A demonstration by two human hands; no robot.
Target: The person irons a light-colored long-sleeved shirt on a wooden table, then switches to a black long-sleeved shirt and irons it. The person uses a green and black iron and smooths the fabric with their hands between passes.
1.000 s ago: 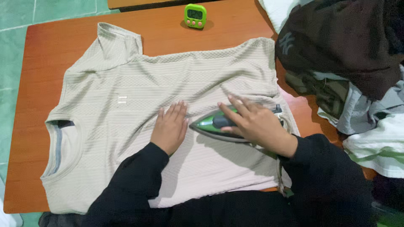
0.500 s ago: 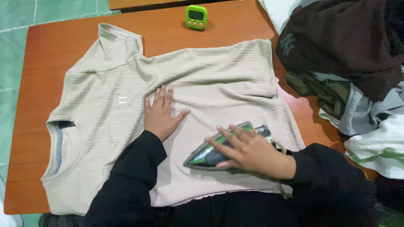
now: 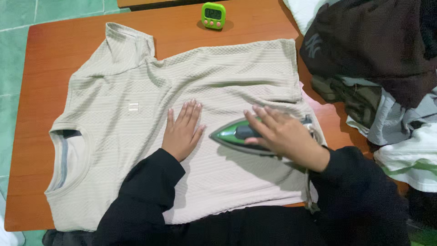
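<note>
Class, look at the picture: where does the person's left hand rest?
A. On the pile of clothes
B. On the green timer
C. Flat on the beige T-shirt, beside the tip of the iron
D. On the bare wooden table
C: the left hand lies palm down on the beige T-shirt, just left of the green iron that the right hand grips.

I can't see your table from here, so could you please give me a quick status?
Left hand flat on beige shirt. Right hand gripping green iron on shirt. Clothes pile alongside, clear of iron.
</note>
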